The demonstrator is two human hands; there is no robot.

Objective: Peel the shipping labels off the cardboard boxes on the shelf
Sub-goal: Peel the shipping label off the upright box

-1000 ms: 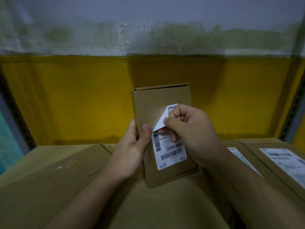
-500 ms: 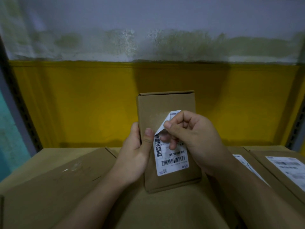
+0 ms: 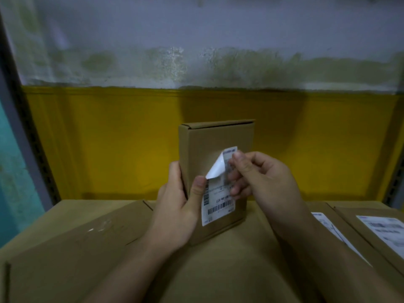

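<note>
Standing up tall in the middle of the frame is a small box [image 3: 216, 141], and it rests on the flat tops of the big boxes [image 3: 218, 270] that fill the bottom of the frame. The left hand [image 3: 177, 206] holds the small box by its left side, with the fingers curled round the back and the thumb [image 3: 197, 186] pressed on the front. A white label [image 3: 218, 206] sits on the front of the box, and its long side runs up and down. The top left corner of the label is off the cardboard and folded over, so you can see its plain white back. The right hand [image 3: 262, 178] is the one next to that loose part, and its fingers [image 3: 240, 162] and thumb are pinched together on the top of the label, though it is a bit blurry there. The part that is stuck lies below those fingers, down toward the bar codes. So I think the pull has to go downward, along the long side, while the left hand keeps the box from tipping. If the pull goes too fast the paper could rip. Two more labels [image 3: 389, 230] lie on boxes at the lower right of the frame. A yellow wall [image 3: 109, 138] is behind it all.
</note>
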